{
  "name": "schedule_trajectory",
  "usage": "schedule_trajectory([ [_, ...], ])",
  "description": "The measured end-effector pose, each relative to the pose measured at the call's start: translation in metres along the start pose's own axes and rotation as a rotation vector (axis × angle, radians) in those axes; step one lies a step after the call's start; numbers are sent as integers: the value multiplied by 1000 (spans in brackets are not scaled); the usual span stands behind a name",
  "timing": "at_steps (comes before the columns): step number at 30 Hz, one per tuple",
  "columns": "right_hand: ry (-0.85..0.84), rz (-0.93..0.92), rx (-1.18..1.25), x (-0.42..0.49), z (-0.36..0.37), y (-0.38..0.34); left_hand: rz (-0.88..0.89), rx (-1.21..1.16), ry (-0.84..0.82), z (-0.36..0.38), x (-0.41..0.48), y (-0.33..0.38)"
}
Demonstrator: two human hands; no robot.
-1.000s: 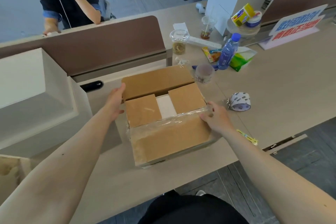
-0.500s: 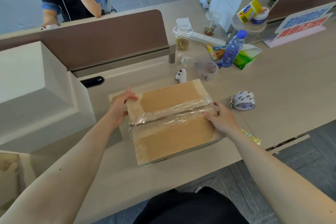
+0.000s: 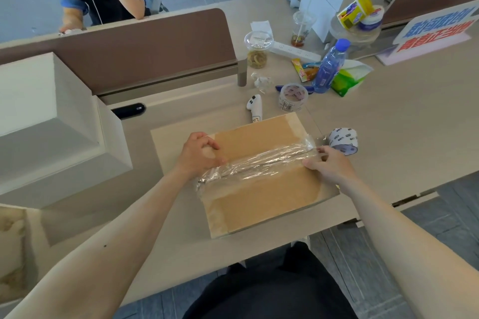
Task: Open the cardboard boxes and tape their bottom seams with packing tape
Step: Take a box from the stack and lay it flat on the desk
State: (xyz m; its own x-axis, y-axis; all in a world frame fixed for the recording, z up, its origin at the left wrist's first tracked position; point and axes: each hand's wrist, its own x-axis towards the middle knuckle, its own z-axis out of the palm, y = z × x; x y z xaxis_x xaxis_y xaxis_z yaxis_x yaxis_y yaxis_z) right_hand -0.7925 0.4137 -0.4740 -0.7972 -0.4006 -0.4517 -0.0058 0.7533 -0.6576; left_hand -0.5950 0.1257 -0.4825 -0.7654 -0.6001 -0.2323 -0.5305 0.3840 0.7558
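Now, tape [image 3: 259, 166]: runs straight from left grip [image 3: 199, 155] to right grip [image 3: 330, 166].
Left grip: curled, pressing box [image 3: 259, 202].
Right grip: pinches tape end.

Cardboard box [image 3: 261, 202] seam under crumpled tape [image 3: 259, 164]
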Motion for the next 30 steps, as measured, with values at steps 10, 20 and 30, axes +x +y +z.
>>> schedule_trajectory([
  [10,-252,4,-136,34,-40,2,-10,616,-149,51,2,74],
  [20,-518,-159,-347,69,-66,-5,-66,453,62,151,-5,107],
  [30,-192,-240,-461,168,-99,9,11,473,360,172,-10,97],
])
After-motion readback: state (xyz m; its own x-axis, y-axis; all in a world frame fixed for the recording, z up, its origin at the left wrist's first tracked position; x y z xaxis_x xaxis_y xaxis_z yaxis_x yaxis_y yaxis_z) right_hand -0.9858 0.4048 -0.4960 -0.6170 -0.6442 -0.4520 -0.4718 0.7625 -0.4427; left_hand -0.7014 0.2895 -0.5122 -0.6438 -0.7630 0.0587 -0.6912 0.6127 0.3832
